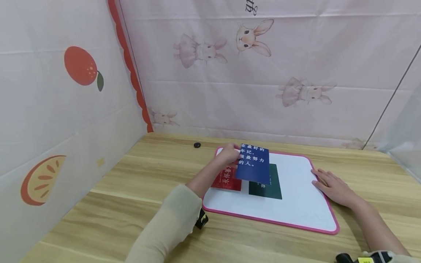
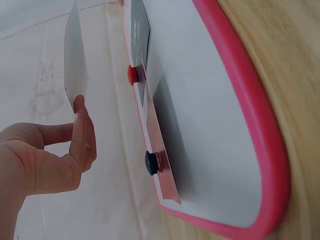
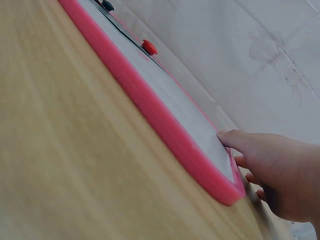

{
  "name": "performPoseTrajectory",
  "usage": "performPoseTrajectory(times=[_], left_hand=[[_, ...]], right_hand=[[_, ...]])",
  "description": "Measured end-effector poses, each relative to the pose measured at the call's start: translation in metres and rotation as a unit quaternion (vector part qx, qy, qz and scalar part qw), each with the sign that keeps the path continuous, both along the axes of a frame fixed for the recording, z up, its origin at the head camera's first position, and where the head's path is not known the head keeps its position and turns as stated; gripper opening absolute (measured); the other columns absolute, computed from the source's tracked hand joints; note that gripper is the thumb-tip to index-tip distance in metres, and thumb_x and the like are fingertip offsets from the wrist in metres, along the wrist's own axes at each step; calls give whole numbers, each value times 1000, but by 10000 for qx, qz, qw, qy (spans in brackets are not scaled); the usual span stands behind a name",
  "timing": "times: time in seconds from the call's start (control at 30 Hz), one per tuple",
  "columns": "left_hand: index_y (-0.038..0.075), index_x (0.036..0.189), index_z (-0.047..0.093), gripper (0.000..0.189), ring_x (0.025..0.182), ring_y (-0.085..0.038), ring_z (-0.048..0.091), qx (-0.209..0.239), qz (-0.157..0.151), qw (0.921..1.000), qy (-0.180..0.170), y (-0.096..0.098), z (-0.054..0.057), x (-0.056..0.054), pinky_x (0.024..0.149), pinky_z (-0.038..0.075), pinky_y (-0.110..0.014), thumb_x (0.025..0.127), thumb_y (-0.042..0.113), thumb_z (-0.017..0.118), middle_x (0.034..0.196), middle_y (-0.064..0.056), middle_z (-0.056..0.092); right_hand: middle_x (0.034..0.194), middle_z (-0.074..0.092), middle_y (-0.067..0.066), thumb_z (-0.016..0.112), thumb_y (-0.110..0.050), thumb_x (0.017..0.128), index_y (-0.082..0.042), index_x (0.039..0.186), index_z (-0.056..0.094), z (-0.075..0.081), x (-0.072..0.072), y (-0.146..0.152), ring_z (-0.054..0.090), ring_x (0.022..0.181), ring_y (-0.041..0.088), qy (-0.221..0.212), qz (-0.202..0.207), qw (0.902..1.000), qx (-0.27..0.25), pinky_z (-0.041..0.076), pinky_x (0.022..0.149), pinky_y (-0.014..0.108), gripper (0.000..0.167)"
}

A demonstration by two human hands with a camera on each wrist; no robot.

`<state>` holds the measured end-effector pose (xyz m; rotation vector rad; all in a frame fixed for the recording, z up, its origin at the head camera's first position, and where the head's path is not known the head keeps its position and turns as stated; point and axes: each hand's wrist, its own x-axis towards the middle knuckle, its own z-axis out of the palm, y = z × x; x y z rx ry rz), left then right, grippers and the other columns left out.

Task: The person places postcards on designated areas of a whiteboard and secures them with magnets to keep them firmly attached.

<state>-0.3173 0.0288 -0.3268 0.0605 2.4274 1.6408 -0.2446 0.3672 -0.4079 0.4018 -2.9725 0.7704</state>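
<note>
My left hand [image 1: 229,154] pinches a blue card [image 1: 254,164] with white Chinese writing by its left edge, holding it raised over a whiteboard [image 1: 304,197] with a pink rim. In the left wrist view the card [image 2: 75,55] appears nearly edge-on, between thumb and fingers. A red card [image 1: 227,179] and a dark green card [image 1: 271,188] lie on the board, each partly hidden. Red [image 2: 132,75] and black [image 2: 151,163] round magnets stand at the cards. My right hand [image 1: 335,188] rests at the board's right edge, thumb [image 3: 231,137] touching the rim and fingers extended beside it.
A small black round magnet [image 1: 197,145] lies on the wooden table [image 1: 131,204] behind the board, to the left. A curtain [image 1: 230,98] with printed rabbits hangs along the back. Another one [image 1: 65,120] with fruit prints closes off the left side.
</note>
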Motion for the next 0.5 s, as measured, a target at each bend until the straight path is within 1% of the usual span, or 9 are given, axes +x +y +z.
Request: performPoseTrajectory(times=[0.17, 0.4, 0.5], left_hand=[[-1, 126, 47, 38, 84, -25, 58, 69, -13, 10000, 0, 8, -3, 3, 62, 54, -31, 89, -3, 52, 99, -14, 55], [0, 123, 48, 35, 82, -25, 59, 170, 76, 9998, -69, 21, -6, 3, 67, 54, -35, 89, -3, 54, 94, -12, 56], [1, 122, 49, 35, 82, -25, 59, 291, 103, 9995, -122, 26, -6, 4, 69, 53, -38, 89, -5, 53, 93, -13, 56]], right_hand=[[137, 20, 38, 44, -33, 96, 7, 138, 29, -1, 0, 1, 10, 124, 57, -43, 0, 10000, -42, 7, 92, 71, 60], [137, 19, 38, 42, -32, 98, 8, 138, 28, -2, -1, 2, 9, 124, 57, -37, 38, 9999, -89, 5, 93, 70, 58], [137, 19, 38, 41, -30, 98, 8, 138, 28, -2, -1, 3, 8, 124, 57, -13, 52, 9999, -97, 5, 94, 69, 57]])
